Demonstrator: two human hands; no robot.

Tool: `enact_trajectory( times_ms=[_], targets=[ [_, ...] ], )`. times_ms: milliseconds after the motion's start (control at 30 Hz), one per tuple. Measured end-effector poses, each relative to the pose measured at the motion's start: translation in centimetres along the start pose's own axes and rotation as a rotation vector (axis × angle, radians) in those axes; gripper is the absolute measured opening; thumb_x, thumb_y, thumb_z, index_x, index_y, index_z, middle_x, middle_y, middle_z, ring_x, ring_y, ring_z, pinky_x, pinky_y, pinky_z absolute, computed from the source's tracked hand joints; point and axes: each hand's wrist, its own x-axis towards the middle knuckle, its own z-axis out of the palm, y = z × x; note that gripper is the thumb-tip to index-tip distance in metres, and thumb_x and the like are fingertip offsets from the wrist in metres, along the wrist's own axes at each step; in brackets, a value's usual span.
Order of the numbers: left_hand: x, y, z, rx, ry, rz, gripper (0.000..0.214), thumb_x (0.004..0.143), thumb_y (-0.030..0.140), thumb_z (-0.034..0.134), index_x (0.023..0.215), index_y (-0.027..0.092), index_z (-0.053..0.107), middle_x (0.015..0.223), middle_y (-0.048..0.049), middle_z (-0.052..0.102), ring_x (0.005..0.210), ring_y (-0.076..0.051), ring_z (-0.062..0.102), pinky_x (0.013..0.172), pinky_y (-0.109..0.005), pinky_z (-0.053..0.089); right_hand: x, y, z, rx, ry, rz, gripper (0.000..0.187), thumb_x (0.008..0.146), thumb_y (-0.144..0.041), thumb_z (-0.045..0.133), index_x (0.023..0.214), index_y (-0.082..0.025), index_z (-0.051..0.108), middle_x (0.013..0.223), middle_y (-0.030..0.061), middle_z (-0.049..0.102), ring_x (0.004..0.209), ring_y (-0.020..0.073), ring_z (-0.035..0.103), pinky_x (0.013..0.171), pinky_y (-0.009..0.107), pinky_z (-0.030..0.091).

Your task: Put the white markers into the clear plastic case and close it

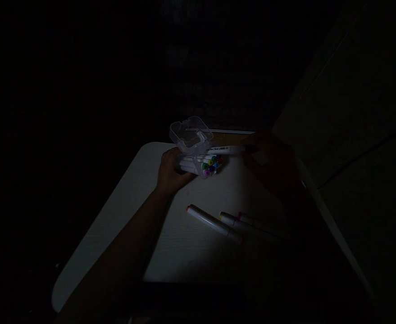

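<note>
My left hand point(171, 173) is wrapped round a clear plastic case point(191, 135) that lies on its side with its lid swung up. Several white markers with coloured ends point(211, 165) fill the case, their ends facing right. My right hand point(268, 157), mostly in shadow, pinches the right end of a white marker point(226, 150). That marker lies level along the top of the others, its left end at the case's mouth. Nearer to me, an orange-ended marker point(213, 222), a yellow-ended marker point(233, 219) and a dim pink-ended marker point(248, 218) rest on the table.
The pale table point(123, 202) has rounded left corners and a shadowed front. A wall point(360, 135) with a dark cable point(370, 155) stands along its right side. The surroundings are very dark, and little shows beyond the table's far edge.
</note>
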Motion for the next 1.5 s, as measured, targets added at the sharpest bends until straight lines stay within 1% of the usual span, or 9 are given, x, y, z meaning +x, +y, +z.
enact_trajectory(
  times_ms=[167,300,533,600,800,933,1033,1200,1500],
  targets=[
    [0.1,0.0,0.0,0.007,0.018,0.06,0.071,0.061,0.038,0.08,0.122,0.018,0.05,0.122,-0.0116,0.059,0.112,-0.031,0.056,0.094,-0.047,0.046,0.0,0.1,0.7,0.059,-0.086,0.029,0.016,0.08,-0.011,0.054,0.09,-0.018,0.065,0.092,0.0034,0.069,0.079,0.0145,0.064,0.076,0.029,0.049],
    [0.0,-0.1,0.1,0.024,-0.01,0.008,0.071,0.062,0.041,0.078,0.123,0.017,0.05,0.122,-0.0111,0.059,0.112,-0.031,0.055,0.094,-0.048,0.045,0.1,-0.1,0.4,0.078,-0.213,0.12,0.014,0.084,-0.017,0.054,0.091,-0.018,0.066,0.094,0.005,0.068,0.078,0.0148,0.063,0.074,0.029,0.048],
    [0.0,0.1,0.1,0.012,-0.003,-0.011,0.072,0.061,0.042,0.078,0.123,0.018,0.05,0.123,-0.0115,0.058,0.113,-0.032,0.055,0.094,-0.048,0.046,-1.7,0.2,1.3,0.05,-0.871,0.278,0.028,0.087,-0.028,0.056,0.11,-0.014,0.063,0.099,0.0096,0.07,0.089,0.0187,0.065,0.077,0.029,0.046],
    [0.1,0.1,0.1,0.013,0.003,-0.007,0.071,0.06,0.041,0.079,0.121,0.02,0.051,0.122,-0.011,0.059,0.112,-0.032,0.056,0.093,-0.047,0.046,-2.3,-0.3,2.1,0.058,-0.975,0.281,0.028,0.086,-0.029,0.057,0.109,-0.015,0.063,0.102,0.0099,0.07,0.092,0.0191,0.065,0.076,0.028,0.046],
    [0.1,-0.3,0.2,-0.001,0.021,0.053,0.07,0.059,0.036,0.079,0.121,0.022,0.05,0.121,-0.0108,0.06,0.112,-0.031,0.057,0.094,-0.047,0.046,-2.9,-3.1,4.5,0.129,-1.029,0.121,0.027,0.085,-0.03,0.056,0.105,-0.014,0.064,0.105,0.0118,0.069,0.092,0.0217,0.064,0.074,0.029,0.045],
    [0.1,-0.4,0.1,0.002,0.004,0.052,0.069,0.062,0.041,0.079,0.121,0.02,0.05,0.121,-0.011,0.059,0.112,-0.031,0.056,0.094,-0.047,0.045,-2.7,-4.0,5.1,0.101,-1.056,0.068,0.029,0.084,-0.03,0.055,0.103,-0.011,0.066,0.105,0.0138,0.069,0.094,0.0231,0.064,0.077,0.031,0.045],
    [0.1,-0.3,-0.1,0.019,0.001,0.037,0.069,0.063,0.043,0.078,0.121,0.019,0.051,0.122,-0.0108,0.059,0.113,-0.032,0.055,0.094,-0.048,0.045,-2.6,-4.3,4.5,0.093,-1.068,0.085,0.028,0.081,-0.03,0.057,0.1,-0.013,0.067,0.1,0.0129,0.07,0.09,0.0235,0.065,0.073,0.031,0.045],
    [0.2,-0.1,-0.1,0.004,-0.006,0.047,0.068,0.062,0.043,0.078,0.12,0.018,0.051,0.121,-0.0108,0.059,0.112,-0.032,0.055,0.094,-0.049,0.046,-3.3,-3.9,3.6,0.058,-1.163,0.222,0.02,0.072,-0.03,0.062,0.089,-0.019,0.066,0.09,0.0085,0.071,0.077,0.0204,0.065,0.059,0.027,0.042],
    [0.2,0.1,-0.1,0.026,-0.026,-0.008,0.07,0.063,0.044,0.076,0.122,0.019,0.051,0.121,-0.0107,0.058,0.113,-0.033,0.054,0.095,-0.049,0.045,-4.4,-4.1,5.3,0.023,-1.218,0.123,0.017,0.072,-0.033,0.063,0.078,-0.017,0.066,0.083,0.0107,0.07,0.069,0.022,0.065,0.054,0.029,0.041]
  ],
)
